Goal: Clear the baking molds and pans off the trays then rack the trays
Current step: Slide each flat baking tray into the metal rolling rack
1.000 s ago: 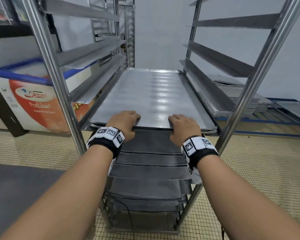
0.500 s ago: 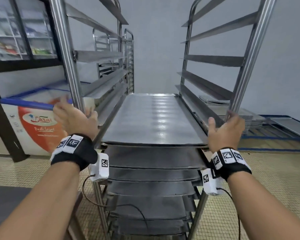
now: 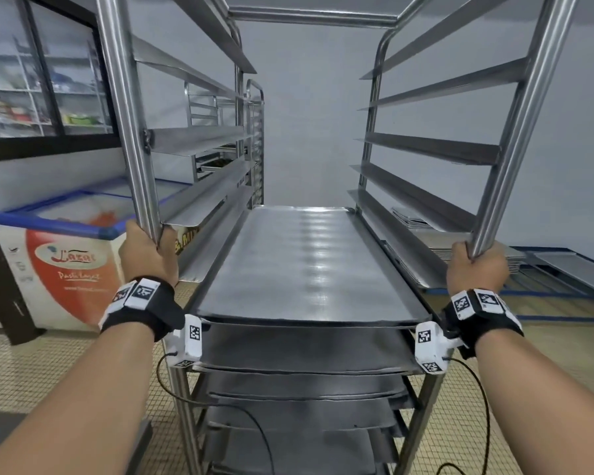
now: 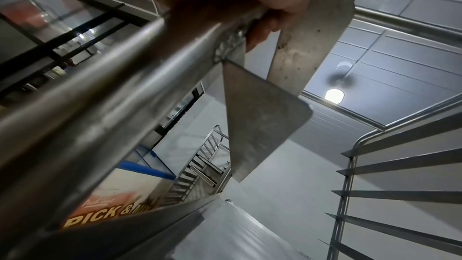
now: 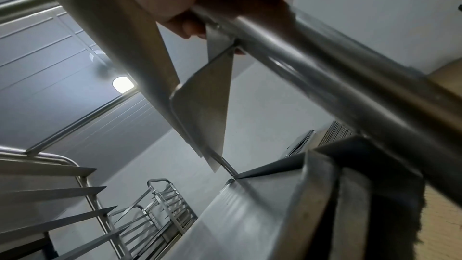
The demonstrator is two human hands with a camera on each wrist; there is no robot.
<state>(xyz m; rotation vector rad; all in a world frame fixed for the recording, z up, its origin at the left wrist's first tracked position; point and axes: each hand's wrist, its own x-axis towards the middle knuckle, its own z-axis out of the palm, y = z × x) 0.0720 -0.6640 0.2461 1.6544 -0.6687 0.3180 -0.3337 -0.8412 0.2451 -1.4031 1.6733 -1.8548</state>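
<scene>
The top tray (image 3: 309,265) sits fully seated on the runners of the rack (image 3: 436,154), bare of molds, with more trays stacked on the levels below. Its long axis runs front to back, away from the person. The left hand (image 3: 146,255) and right hand (image 3: 475,269) each wrap a front upright (likely to move the rack). Upper runners remain unfilled.

We are in a bakery's back room. We see tray racks (image 3: 323,234), stacked trays (image 3: 422,234) and a chest freezer (image 3: 66,269).
</scene>
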